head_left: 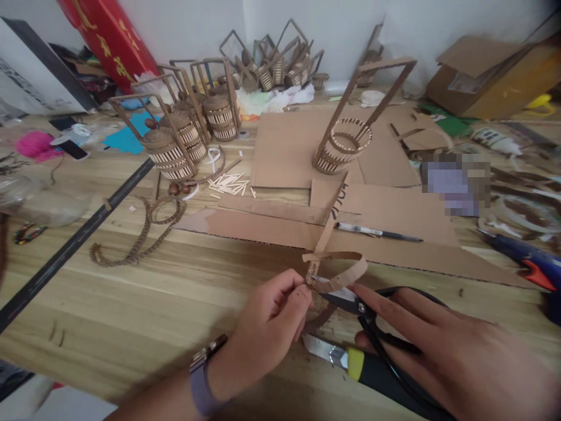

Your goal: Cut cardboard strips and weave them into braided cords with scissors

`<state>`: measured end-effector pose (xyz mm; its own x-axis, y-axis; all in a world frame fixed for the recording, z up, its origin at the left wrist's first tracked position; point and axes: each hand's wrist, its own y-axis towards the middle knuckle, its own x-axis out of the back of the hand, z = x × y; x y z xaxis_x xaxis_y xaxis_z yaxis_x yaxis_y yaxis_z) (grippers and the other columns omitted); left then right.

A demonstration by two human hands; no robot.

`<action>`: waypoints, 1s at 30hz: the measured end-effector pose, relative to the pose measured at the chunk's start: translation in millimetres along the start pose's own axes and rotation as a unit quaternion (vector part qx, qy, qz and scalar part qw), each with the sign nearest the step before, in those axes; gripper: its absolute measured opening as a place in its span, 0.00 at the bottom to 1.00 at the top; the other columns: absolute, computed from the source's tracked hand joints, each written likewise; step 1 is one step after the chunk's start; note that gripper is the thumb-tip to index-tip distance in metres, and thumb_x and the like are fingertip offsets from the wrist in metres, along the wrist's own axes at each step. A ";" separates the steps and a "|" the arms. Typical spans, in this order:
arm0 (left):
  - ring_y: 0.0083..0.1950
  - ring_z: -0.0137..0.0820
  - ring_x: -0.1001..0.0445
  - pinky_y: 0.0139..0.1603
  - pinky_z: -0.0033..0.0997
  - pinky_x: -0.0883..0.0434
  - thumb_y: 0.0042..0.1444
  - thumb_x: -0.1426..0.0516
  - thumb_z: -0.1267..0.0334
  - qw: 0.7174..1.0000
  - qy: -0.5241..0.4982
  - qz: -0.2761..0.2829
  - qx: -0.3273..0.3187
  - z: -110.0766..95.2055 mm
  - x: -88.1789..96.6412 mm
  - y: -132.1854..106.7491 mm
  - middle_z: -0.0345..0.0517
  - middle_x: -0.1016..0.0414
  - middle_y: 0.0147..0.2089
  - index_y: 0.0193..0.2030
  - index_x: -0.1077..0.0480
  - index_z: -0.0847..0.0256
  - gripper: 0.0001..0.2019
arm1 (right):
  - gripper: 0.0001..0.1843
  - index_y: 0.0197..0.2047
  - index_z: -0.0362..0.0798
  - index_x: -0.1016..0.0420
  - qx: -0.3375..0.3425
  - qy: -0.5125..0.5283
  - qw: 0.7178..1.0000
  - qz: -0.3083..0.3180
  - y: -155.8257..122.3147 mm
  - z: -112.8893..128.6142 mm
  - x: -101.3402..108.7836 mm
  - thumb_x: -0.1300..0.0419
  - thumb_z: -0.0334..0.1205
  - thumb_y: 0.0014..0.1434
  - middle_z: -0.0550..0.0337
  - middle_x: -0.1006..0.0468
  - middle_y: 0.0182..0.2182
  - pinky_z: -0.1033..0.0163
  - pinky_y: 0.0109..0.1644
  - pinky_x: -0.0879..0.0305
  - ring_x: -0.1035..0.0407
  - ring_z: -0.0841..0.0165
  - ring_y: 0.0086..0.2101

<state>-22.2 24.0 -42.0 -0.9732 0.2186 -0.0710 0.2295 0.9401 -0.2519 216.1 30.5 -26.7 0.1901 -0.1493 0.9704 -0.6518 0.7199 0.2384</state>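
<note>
My left hand (272, 321), a watch on its wrist, pinches the end of a curled brown cardboard strip (339, 272) just above the wooden table (131, 292). My right hand (442, 351) grips black-handled scissors (350, 301) whose blades meet the strip right beside my left fingertips. A utility knife (346, 358) with a yellow and black handle lies on the table under my right hand.
Flat cardboard sheets (394, 216) with a pen (377, 233) lie behind the hands. Several small cardboard lanterns (175, 146) stand at the back left, one open basket frame (344, 146) in the middle. A blue glue gun (526, 260) lies right, a black ruler (79, 240) left.
</note>
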 end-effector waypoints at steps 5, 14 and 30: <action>0.21 0.24 0.46 0.23 0.25 0.47 0.69 0.51 0.56 1.000 0.008 0.024 -0.007 0.9 1.2 -0.4 0.31 0.43 0.18 0.27 0.43 0.56 0.17 | 0.24 0.64 0.54 0.33 0.012 0.010 1.000 0.011 -2.1 2.6 -2.9 0.53 0.38 0.67 0.60 0.18 0.34 0.64 0.20 0.33 0.26 0.68 0.19; 0.30 0.28 0.40 0.32 0.29 0.42 0.69 0.52 0.56 0.986 0.138 0.022 -0.089 -2.9 4.4 -5.7 0.37 0.40 0.27 0.28 0.41 0.57 0.17 | 0.22 0.62 0.58 0.28 -0.072 0.237 0.968 0.031 1.3 10.7 -7.7 0.47 0.43 0.67 0.58 0.17 0.35 0.67 0.28 0.27 0.21 0.66 0.28; 0.31 0.29 0.38 0.35 0.30 0.40 0.70 0.53 0.58 0.980 0.155 0.012 -0.122 -6.3 2.6 -6.8 0.37 0.39 0.29 0.31 0.39 0.57 0.15 | 0.28 0.53 0.60 0.20 -0.186 0.477 0.845 0.153 -0.5 6.7 -4.9 0.47 0.66 0.62 0.67 0.25 0.21 0.68 0.23 0.33 0.30 0.69 0.20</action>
<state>-26.4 19.8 -34.4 -0.9330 0.2752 0.2320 0.2797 0.9600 -0.0138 210.5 26.3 -31.3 0.6762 0.5688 0.4682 -0.5353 0.8160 -0.2182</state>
